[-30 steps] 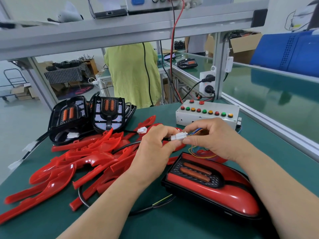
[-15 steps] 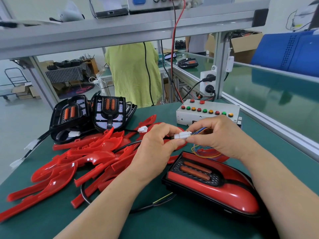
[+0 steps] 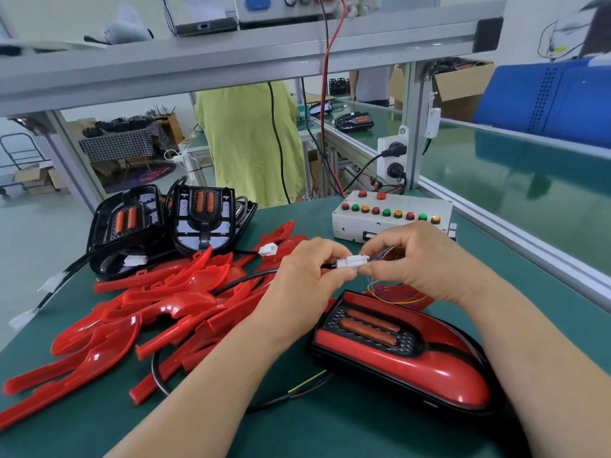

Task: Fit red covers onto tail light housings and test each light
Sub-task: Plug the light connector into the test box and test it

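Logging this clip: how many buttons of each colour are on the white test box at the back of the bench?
Red buttons: 5
Green buttons: 3
Orange buttons: 3
Total: 11 buttons on the test box

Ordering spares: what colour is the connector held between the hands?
Connector is white; head view shows it best.
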